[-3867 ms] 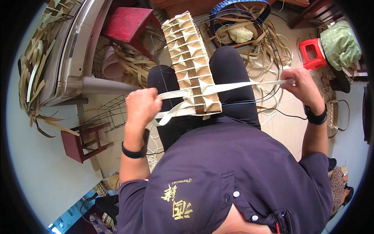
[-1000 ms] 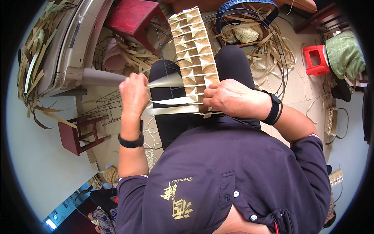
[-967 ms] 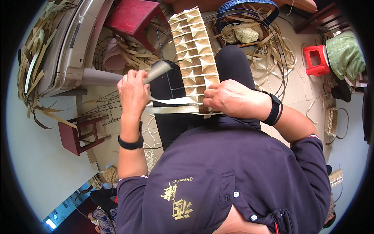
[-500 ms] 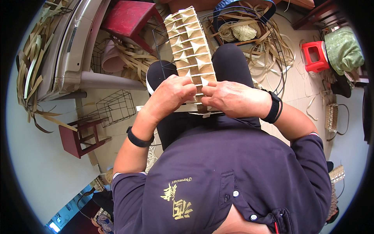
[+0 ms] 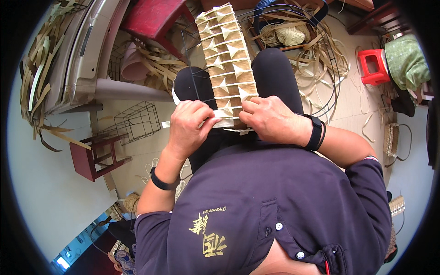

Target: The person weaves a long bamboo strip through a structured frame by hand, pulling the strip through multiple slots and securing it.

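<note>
A long, narrow woven panel [image 5: 224, 55] lies over my lap between my knees. It is tan, with cream cords across it and two rows of cream pointed folds. A flat cream strip [image 5: 225, 123] sits at its near end. My left hand [image 5: 189, 126] is closed on this strip at the panel's left side, with thumb and fingers pinched together. My right hand [image 5: 275, 120] is closed at the panel's near right edge, its fingertips pressed by the last pointed fold. What lies under those fingertips is partly hidden.
A black wire frame [image 5: 195, 59] stands under and beside the panel. Ahead right, a ball of cream cord [image 5: 291, 35] lies among loose strips. Red stools [image 5: 153, 18] and a wire basket [image 5: 137, 121] stand left; a bright red stool [image 5: 373, 67] is at right.
My left hand has moved left and slightly down, drawing away from my right hand with the cream strip. My right hand has shifted a little right. More of the panel's near end shows.
</note>
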A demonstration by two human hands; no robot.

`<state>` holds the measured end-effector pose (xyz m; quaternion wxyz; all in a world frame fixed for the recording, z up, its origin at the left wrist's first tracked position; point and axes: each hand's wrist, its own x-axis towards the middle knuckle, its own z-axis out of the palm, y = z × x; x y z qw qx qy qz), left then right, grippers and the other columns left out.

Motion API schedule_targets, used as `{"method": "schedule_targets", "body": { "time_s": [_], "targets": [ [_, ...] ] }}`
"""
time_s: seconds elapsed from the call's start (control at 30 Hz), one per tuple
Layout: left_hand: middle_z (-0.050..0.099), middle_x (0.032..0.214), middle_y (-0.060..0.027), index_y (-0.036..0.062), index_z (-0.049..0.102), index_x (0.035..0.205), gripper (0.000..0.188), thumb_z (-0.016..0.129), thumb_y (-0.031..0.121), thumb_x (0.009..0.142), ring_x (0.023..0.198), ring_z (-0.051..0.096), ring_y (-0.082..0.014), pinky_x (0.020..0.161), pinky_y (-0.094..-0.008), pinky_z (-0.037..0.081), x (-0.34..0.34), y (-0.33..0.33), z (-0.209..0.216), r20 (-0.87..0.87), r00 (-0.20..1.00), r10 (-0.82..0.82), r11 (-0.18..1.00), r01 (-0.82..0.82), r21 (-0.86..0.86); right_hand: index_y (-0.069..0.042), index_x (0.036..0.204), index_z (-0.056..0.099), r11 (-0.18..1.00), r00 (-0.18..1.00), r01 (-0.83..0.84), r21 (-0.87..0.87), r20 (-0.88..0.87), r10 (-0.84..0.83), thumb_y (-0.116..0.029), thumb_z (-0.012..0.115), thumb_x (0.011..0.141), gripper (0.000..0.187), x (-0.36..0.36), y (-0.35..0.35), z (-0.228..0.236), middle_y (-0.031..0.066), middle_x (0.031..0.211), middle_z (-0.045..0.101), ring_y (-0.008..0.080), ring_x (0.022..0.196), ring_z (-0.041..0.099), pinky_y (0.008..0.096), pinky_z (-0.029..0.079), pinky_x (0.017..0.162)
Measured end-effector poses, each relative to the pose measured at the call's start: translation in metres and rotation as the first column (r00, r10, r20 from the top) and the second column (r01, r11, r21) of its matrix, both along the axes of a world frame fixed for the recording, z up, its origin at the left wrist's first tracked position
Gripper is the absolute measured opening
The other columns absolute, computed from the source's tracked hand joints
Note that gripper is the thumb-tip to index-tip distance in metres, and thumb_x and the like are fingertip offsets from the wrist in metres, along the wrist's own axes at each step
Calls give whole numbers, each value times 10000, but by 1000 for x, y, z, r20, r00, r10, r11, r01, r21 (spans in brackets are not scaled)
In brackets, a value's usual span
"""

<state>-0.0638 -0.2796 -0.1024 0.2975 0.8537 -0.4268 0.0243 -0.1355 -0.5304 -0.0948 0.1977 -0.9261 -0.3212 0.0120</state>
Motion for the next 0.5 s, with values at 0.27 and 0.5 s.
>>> {"method": "schedule_targets", "body": {
  "time_s": [0.27, 0.5],
  "targets": [
    [733, 904, -56, 82, 734, 932, 219, 781, 291, 886, 913, 673, -259, 1013, -471, 450, -26, 23, -29, 83, 981, 173, 973, -183, 141, -28, 948, 653, 991, 980, -93, 95, -164, 108, -70, 704, 782, 179, 14, -18, 10, 107, 903, 642, 326, 824, 692, 420, 578, 736],
    [730, 871, -51, 104, 758, 944, 171, 765, 272, 914, 889, 689, -242, 1079, -513, 404, -21, 36, -38, -160, 976, 148, 983, -129, 128, -1, 930, 651, 967, 909, -144, 212, -358, 214, -20, 664, 828, 105, 33, -21, 26, 168, 799, 663, 381, 817, 699, 455, 551, 738]
  ]
}}
